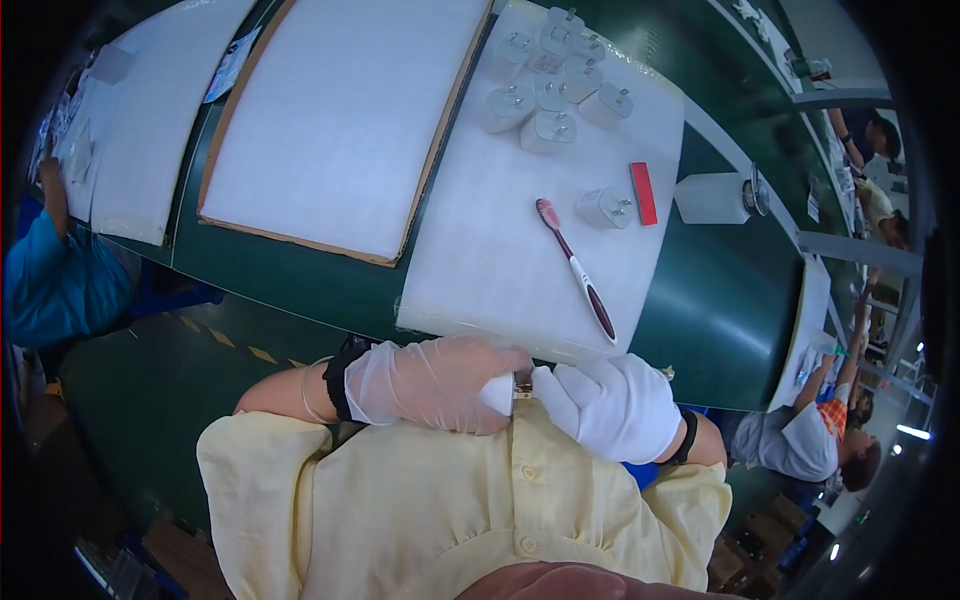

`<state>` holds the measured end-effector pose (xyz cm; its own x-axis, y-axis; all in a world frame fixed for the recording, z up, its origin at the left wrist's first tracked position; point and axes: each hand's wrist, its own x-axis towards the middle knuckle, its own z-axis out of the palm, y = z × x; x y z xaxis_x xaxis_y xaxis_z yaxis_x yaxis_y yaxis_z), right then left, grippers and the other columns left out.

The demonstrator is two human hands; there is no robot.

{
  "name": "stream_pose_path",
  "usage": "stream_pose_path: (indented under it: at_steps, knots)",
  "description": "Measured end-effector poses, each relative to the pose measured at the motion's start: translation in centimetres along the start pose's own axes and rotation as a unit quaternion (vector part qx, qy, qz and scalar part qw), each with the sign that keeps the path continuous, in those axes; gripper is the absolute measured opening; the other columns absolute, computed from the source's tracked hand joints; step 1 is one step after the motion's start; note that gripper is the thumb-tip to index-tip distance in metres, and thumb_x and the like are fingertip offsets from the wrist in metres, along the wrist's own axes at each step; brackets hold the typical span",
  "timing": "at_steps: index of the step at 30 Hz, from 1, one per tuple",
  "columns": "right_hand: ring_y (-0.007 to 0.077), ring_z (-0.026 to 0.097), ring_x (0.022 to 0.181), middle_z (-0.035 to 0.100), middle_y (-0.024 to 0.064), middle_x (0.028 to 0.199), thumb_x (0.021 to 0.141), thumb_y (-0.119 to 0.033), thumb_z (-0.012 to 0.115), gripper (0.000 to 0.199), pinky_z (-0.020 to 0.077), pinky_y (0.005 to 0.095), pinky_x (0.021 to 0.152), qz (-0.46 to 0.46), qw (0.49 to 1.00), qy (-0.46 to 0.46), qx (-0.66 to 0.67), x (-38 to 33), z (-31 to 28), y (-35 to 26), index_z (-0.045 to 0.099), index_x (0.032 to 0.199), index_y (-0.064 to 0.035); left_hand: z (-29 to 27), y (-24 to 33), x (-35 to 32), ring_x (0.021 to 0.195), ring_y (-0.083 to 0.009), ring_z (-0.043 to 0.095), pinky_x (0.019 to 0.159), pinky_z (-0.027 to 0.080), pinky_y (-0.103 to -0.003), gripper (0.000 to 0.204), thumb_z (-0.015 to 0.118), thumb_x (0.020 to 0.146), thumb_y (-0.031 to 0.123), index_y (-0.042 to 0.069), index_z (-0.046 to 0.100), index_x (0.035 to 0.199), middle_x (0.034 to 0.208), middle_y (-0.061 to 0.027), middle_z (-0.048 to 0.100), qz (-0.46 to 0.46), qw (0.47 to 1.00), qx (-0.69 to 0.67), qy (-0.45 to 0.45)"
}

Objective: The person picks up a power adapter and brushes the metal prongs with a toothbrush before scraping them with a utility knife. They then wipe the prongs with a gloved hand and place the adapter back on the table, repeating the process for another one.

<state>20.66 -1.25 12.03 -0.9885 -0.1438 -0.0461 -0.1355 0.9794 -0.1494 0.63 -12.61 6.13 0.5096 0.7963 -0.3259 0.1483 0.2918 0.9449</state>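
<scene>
Close to my body, my left hand [435, 385], in a thin see-through glove, is wrapped round a white plug charger [497, 394]. Its metal pins point right, toward my right hand [615, 405]. That hand wears a white cloth glove; its thumb and fingers are closed at the pin end, and what they pinch there is partly hidden. Beyond my hands a toothbrush [577, 265] with a dark red and white handle lies on the white foam sheet [460, 270]. Another charger [603, 208] stands pins up by a red block [643, 193].
Several more chargers [548, 130] stand grouped at the far end of the sheet. A white bottle with a metal top [712, 198] is on the green table [715, 310] at right. A foam-lined cardboard tray [330, 130] lies left. Other people sit at both sides.
</scene>
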Motion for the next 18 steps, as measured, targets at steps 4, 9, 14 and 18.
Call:
stream_pose_path:
  at_steps: [4,9,14,18]
  knots:
    - [0.0151,0.057,0.060,0.055,0.0018,0.078,0.069,-0.016,0.064,0.039,0.0441,0.0300,0.047,-0.004,1.000,0.004,-0.006,-0.04,0.08,0.00,0.062,0.105,-0.0018,0.31,-0.35,0.02,0.090,-0.0395,0.064,0.080,0.050,-0.043,0.044,0.066,0.077,0.022,0.000,0.056,0.114,0.095,-0.0232,0.065,0.006,1.000,0.004,0.009]
    - [0.0157,0.057,0.061,0.057,0.0024,0.079,0.068,-0.016,0.064,0.041,0.0446,0.0304,0.048,0.002,1.000,0.001,0.000,-0.05,-0.05,-0.14,0.062,0.107,-0.0018,0.31,-0.38,-0.02,0.091,-0.0398,0.064,0.080,0.050,-0.043,0.044,0.065,0.077,0.022,-0.001,0.056,0.113,0.095,-0.0234,0.065,0.016,0.999,0.020,0.020]
    - [0.0166,0.058,0.062,0.059,0.0037,0.082,0.068,-0.015,0.064,0.043,0.0453,0.0311,0.048,0.007,1.000,0.023,0.017,-0.09,0.18,0.07,0.062,0.109,-0.0019,0.41,-0.50,-0.13,0.091,-0.0400,0.063,0.080,0.049,-0.043,0.045,0.066,0.077,0.023,-0.001,0.056,0.113,0.097,-0.0236,0.065,0.040,0.999,0.002,0.033]
    - [0.0171,0.059,0.062,0.060,0.0045,0.084,0.069,-0.015,0.064,0.043,0.0455,0.0314,0.048,0.005,0.999,0.010,0.033,-0.36,0.58,0.13,0.062,0.110,-0.0020,0.32,-0.48,-0.16,0.092,-0.0402,0.063,0.080,0.050,-0.043,0.045,0.066,0.077,0.023,-0.001,0.056,0.113,0.098,-0.0238,0.065,0.018,0.999,0.026,0.019]
